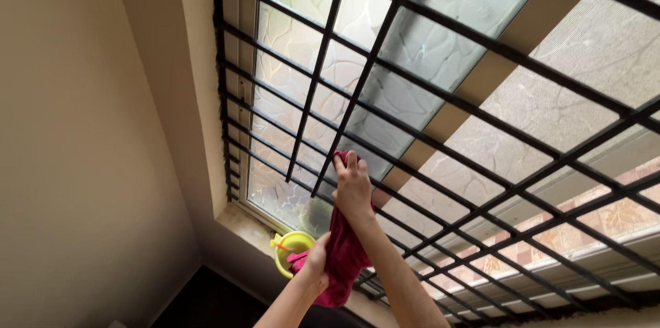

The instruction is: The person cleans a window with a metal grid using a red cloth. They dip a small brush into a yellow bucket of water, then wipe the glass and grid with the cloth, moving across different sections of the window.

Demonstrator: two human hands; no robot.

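Head cam — right hand (353,187) bunches the soft, light magenta cloth (342,259) against a black window bar (323,156); left hand (316,259) pinches its dangling tail — grab anywhere.

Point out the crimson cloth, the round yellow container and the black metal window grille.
crimson cloth (342,259), head view, hanging middle fold.
round yellow container (291,241), head view, rim.
black metal window grille (371,60), head view, upright bar.

Soft daylight enters through the patterned frosted glass window (385,80), leaving the black metal window grille (481,115) in dark silhouette. The beige plaster wall (75,142) sits dimmer. Focus is sharp; the steeply tilted view skews lines.
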